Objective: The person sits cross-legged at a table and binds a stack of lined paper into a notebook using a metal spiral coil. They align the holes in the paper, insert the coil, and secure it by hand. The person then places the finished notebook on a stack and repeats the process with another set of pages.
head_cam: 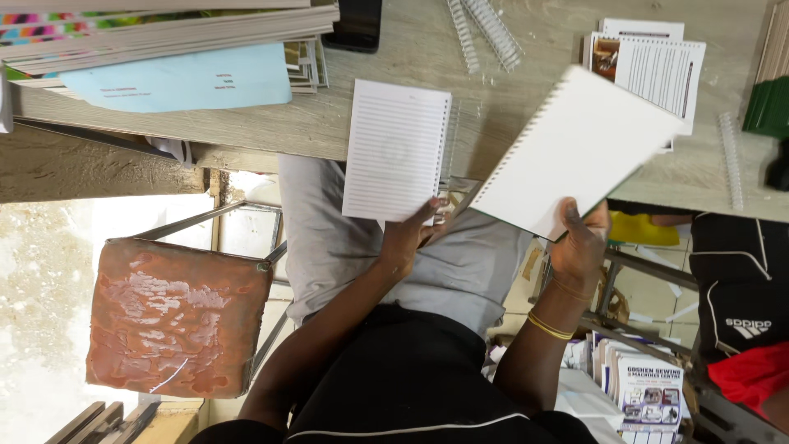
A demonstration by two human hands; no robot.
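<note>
My left hand (pixel 408 234) pinches the lower edge of a white lined paper stack (pixel 396 150) lying on the grey wooden table (pixel 509 107). My right hand (pixel 580 240) grips a tilted white spiral-punched notebook block (pixel 575 148), raised above the table edge.

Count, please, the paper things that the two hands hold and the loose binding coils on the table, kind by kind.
Lined paper pads held in a hand: 2, the lined pad in the left hand and the punched pad in the right hand
Loose binding coils on the table: 3
Total: 5
</note>
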